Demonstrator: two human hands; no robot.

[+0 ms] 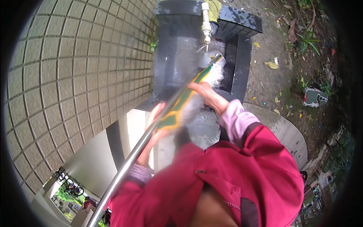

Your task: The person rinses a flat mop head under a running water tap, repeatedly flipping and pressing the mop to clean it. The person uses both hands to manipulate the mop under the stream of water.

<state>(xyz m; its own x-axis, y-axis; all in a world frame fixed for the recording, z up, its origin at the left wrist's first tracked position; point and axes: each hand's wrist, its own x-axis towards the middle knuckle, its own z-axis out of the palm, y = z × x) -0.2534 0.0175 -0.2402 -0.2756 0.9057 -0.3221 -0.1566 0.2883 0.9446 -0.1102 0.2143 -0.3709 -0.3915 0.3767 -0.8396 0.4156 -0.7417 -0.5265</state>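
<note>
A flat dust mop with a green and yellow backing (181, 100) and white fringe (216, 74) slants across the view, blurred by motion. My right hand (204, 92) grips the mop head's edge near its middle. Beside the lower end of the mop head, my left hand (154, 124) is around the mop, its fingers partly hidden behind the metal pole (136, 150). The far end of the mop head lies just below a metal tap (207, 37), over a dark tiled sink basin (181, 61). Whether water is running is hard to tell.
A tiled wall (93, 65) rises close on the left. A yellow-green cloth (214, 10) hangs over the basin's back rim (241, 18). To the right are soil, fallen leaves and a green flat object (315, 98). Bicycles (69, 185) stand far off at lower left.
</note>
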